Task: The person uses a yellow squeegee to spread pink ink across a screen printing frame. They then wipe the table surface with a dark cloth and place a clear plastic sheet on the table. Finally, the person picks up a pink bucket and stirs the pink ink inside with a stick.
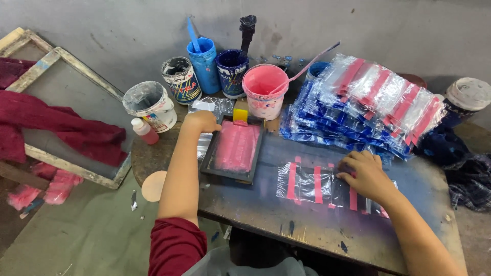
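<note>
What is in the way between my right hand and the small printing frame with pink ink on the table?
Nothing visible. Between the right hand, resting on clear bags, and the printing frame lies only flat bags and bare table. The left hand touches the frame's far corner.

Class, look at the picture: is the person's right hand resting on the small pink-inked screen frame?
No: the right hand lies on a clear plastic bag with pink stripes, while the left hand is at the pink screen frame.

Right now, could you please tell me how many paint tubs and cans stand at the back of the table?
5: a white tub, a printed can, a light-blue can, a dark-blue can and a pink tub. Others may be hidden behind the bag stack.
</note>
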